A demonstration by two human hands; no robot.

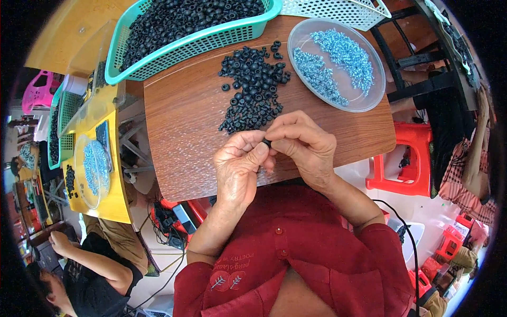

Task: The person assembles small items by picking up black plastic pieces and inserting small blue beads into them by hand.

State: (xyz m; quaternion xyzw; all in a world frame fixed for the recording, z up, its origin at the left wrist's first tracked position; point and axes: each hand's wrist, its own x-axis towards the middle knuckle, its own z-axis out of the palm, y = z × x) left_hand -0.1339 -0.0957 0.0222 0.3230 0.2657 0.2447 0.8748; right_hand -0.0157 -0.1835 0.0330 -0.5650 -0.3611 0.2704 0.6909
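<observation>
Pinched between the fingertips of both hands is a small black round part point(267, 142), mostly covered by the fingers. My left hand point(238, 166) grips it from one side with thumb and index finger, and my right hand point(306, 148) meets it from the other. Just beyond my fingers lies a loose pile of black ring-shaped parts point(253, 74), rubber-like and larger at the far end. At the right of the tabletop, a round clear plastic tray point(343, 103) carries two heaps of small shiny blue pieces point(346, 53), too small to name.
A turquoise basket point(206, 45) full of black parts stands at the far edge of the brown wooden table point(185, 132), beside a white perforated basket point(338, 10). A red stool point(409, 158) is on the right. Leftward, another person point(95, 264) sits by a yellow table point(113, 195).
</observation>
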